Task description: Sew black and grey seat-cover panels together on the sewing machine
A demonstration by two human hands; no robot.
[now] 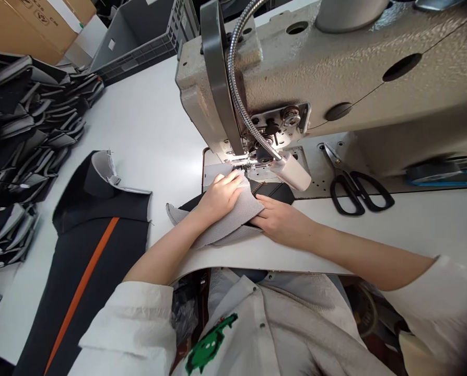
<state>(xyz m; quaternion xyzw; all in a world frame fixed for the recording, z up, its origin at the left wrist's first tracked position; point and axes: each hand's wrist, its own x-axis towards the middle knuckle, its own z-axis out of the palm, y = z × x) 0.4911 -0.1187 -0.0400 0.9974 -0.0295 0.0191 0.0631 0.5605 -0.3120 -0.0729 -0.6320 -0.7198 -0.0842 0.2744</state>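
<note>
My open left hand [220,197] presses grey woven mesh fabric [229,222] onto a black stitched panel [272,190] near the steel presser foot [239,163]; my open right hand [282,222] flattens its edge.

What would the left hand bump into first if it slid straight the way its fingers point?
Probably the metal presser foot of the sewing machine, just past the fingertips of the left hand, which rests on grey mesh fabric. Depth is hard to judge from this view.
</note>
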